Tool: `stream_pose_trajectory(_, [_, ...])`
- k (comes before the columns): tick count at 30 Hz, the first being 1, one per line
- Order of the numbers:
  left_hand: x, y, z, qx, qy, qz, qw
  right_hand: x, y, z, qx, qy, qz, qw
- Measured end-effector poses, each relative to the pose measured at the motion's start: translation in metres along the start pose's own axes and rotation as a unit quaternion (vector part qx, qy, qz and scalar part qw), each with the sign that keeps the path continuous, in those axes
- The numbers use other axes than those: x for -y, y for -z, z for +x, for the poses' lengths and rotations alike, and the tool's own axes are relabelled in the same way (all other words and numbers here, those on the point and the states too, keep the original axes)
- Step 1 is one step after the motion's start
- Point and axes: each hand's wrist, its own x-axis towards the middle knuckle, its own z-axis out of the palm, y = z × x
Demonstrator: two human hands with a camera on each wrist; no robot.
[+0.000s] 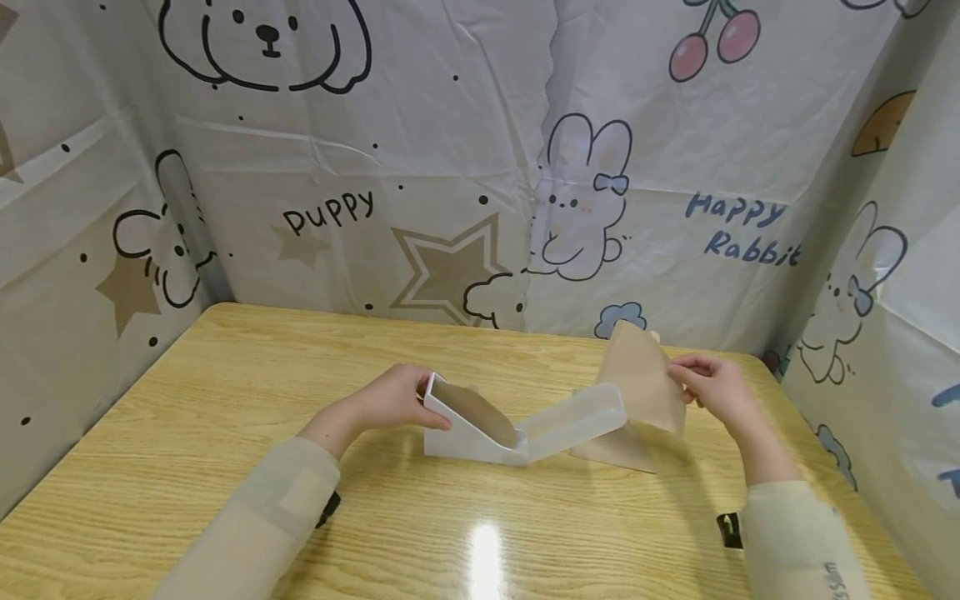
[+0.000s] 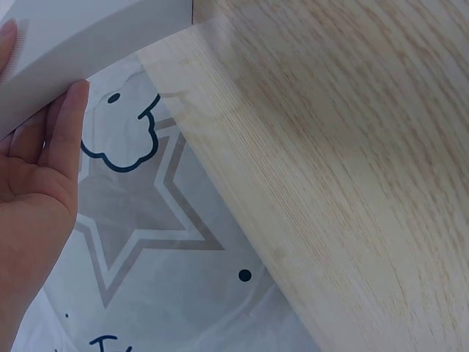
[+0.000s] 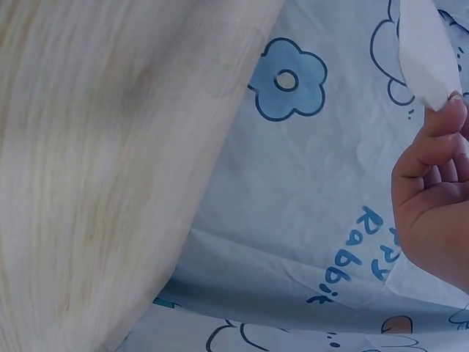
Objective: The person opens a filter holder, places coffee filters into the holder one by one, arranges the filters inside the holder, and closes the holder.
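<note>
My left hand (image 1: 393,400) grips the raised back end of a white wedge-shaped box (image 1: 468,443), its thumb on the near side. Brown paper (image 1: 476,410) fills the box's sloping top. A translucent lid (image 1: 570,421) hangs open from the low end, tilted up to the right. Between thumb and fingers, my right hand (image 1: 716,387) pinches a fan-shaped brown paper coffee filter (image 1: 637,375) by its right edge, above the table. Another brown filter (image 1: 618,450) lies behind the lid, partly hidden by it. The left wrist view shows the box's white wall (image 2: 95,44) above curled fingers.
The wood-grain table (image 1: 225,400) ends at a printed cloth (image 1: 435,167) hung along its back and sides. Black pieces show beside both sleeves (image 1: 247,517). A bright light reflection lies on the table's front middle.
</note>
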Motion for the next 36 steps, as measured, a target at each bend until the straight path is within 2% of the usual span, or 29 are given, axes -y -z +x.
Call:
stream_pose_trajectory(5, [0.0, 0.0, 0.0, 0.001, 0.003, -0.002, 1.0, 0.003, 0.006, -0.004, -0.016, 0.005, -0.005, 1.0])
stream_pose_trajectory(11, [0.0, 0.0, 0.001, -0.001, 0.005, 0.001, 1.0, 0.008, 0.008, -0.007, -0.048, 0.011, 0.022, 0.999])
stream_pose_trajectory(24, [-0.001, 0.0, 0.0, -0.002, 0.005, 0.001, 1.0, 0.042, 0.008, -0.016, -0.103, 0.064, 0.071, 0.99])
stream_pose_trajectory(36, [0.0, 0.0, 0.0, -0.001, 0.004, 0.001, 1.0, 0.066, 0.002, -0.024, -0.112, 0.076, 0.089, 0.987])
